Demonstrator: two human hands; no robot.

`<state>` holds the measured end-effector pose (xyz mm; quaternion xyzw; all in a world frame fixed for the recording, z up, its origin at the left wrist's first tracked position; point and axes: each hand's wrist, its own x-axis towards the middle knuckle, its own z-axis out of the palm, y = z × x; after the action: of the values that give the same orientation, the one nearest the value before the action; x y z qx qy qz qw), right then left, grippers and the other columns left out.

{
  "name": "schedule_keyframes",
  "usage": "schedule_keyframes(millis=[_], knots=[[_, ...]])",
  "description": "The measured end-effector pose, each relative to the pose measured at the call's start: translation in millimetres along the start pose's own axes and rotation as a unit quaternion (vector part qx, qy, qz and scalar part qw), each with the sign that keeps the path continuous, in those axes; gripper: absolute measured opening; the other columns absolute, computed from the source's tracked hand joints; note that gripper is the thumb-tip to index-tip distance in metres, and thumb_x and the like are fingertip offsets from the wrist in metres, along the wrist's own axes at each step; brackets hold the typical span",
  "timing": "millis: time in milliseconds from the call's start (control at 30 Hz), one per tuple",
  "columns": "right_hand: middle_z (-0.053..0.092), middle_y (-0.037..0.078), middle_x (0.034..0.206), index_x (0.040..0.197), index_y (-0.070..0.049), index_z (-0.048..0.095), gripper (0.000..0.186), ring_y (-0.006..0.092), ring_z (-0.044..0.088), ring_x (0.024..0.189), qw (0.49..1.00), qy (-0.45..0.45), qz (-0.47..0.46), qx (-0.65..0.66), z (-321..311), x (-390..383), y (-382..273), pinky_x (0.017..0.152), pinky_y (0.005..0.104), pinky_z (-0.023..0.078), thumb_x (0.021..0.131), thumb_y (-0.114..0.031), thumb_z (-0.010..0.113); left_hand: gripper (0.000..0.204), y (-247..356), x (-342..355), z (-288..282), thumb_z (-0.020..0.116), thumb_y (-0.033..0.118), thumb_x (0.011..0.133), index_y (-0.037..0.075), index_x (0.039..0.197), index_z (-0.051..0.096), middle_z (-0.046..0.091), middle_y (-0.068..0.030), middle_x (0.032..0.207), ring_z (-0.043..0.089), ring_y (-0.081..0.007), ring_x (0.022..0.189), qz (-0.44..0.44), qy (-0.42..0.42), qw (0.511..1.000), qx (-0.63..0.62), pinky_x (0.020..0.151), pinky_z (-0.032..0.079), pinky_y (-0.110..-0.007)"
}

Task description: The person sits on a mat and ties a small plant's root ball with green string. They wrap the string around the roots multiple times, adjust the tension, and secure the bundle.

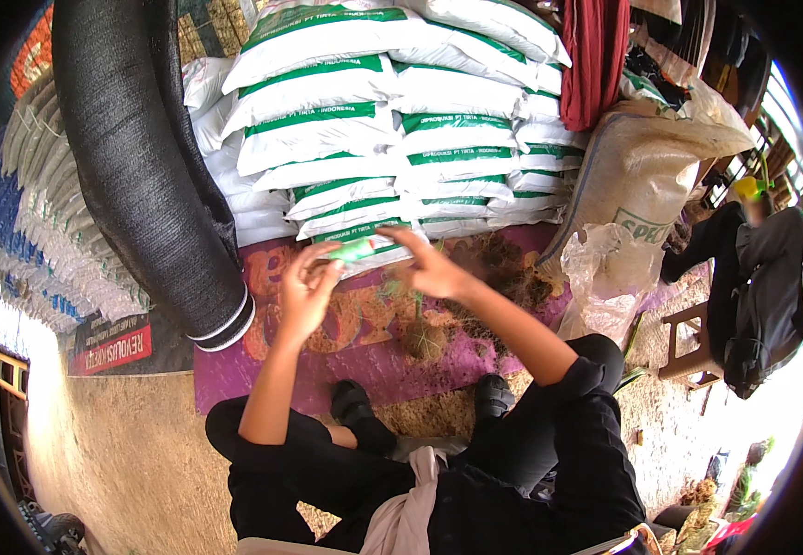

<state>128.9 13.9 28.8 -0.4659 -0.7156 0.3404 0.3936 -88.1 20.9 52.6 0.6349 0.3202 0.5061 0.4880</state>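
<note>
My left hand (312,287) holds a small green cylinder (352,250), like a spool, between thumb and fingers at the centre. My right hand (425,268) is just right of it, index finger stretched toward the cylinder and fingers apart, slightly blurred; whether that fingertip touches it I cannot tell. Below my hands, clumps of soil and roots (512,270) with some green leaves (401,301) lie on a purple printed sheet (226,388).
Stacked white-and-green sacks (457,92) stand ahead. A black mesh roll (133,166) and bundled sheeting (50,203) are left. A large woven sack (623,176), clear plastic (596,314), a brown stand (684,342) and another person (753,305) in dark clothing, with something yellow, are right.
</note>
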Motion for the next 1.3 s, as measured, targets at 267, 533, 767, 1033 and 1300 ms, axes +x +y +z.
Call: schedule_keyframes(millis=[267, 533, 767, 1033, 1300], knots=[[0.061, 0.006, 0.084, 0.100, 0.001, 0.057, 0.019, 0.0083, 0.054, 0.077, 0.965, 0.053, 0.058, 0.251, 19.2, -26.3, -25.0, 0.066, 0.0255, 0.043, 0.087, -0.012, 0.052, 0.021, -0.3, 12.8, 29.9, 0.056, 0.000, 0.084, -0.004, 0.104, 0.053, 0.058, -0.0099, 0.103, 0.057, -0.0133, 0.092, 0.034, -0.003, 0.999, 0.042, 0.078, 0.049, -0.027], [0.057, 0.019, 0.067, 0.089, -0.001, 0.057, 0.010, 0.0325, 0.061, 0.062, 0.985, 0.120, -0.108, -0.051, -20.4, -39.2, -33.8, 0.053, 0.0361, 0.046, 0.079, 0.000, 0.054, 0.018, 3.7, -3.8, 50.2, 0.058, 0.001, 0.082, -0.003, 0.099, 0.055, 0.059, -0.0116, 0.101, 0.060, -0.0178, 0.087, 0.008, -0.167, 0.980, 0.107, 0.075, 0.049, -0.029], [0.057, 0.019, 0.068, 0.084, -0.002, 0.056, 0.016, 0.0365, 0.059, 0.065, 0.984, -0.028, -0.108, -0.141, -14.4, -72.9, -3.7, 0.058, 0.0419, 0.047, 0.069, 0.002, 0.052, 0.023, -19.5, 1.6, 53.7, 0.056, 0.000, 0.082, -0.003, 0.105, 0.053, 0.058, -0.0111, 0.103, 0.059, -0.0177, 0.091, 0.007, -0.065, 0.998, -0.026, 0.078, 0.050, -0.029], [0.058, 0.020, 0.068, 0.084, -0.002, 0.055, 0.013, 0.0366, 0.058, 0.062, 0.991, 0.070, -0.040, -0.102, -36.9, -59.5, 18.1, 0.057, 0.0421, 0.046, 0.072, -0.001, 0.051, 0.025, -2.2, -10.7, 65.3, 0.058, 0.004, 0.083, -0.002, 0.107, 0.054, 0.061, -0.0119, 0.099, 0.061, -0.0194, 0.085, -0.100, -0.099, 0.968, -0.208, 0.077, 0.051, -0.030], [0.057, 0.018, 0.067, 0.087, -0.004, 0.055, 0.015, 0.0363, 0.058, 0.063, 0.980, 0.113, -0.088, -0.137, -42.2, -53.1, -13.4, 0.053, 0.0433, 0.045, 0.072, -0.003, 0.056, 0.023, -16.7, -25.3, 61.7, 0.059, 0.002, 0.082, -0.002, 0.104, 0.054, 0.058, -0.0096, 0.103, 0.059, -0.0168, 0.087, -0.019, -0.234, 0.972, 0.022, 0.076, 0.049, -0.029]])
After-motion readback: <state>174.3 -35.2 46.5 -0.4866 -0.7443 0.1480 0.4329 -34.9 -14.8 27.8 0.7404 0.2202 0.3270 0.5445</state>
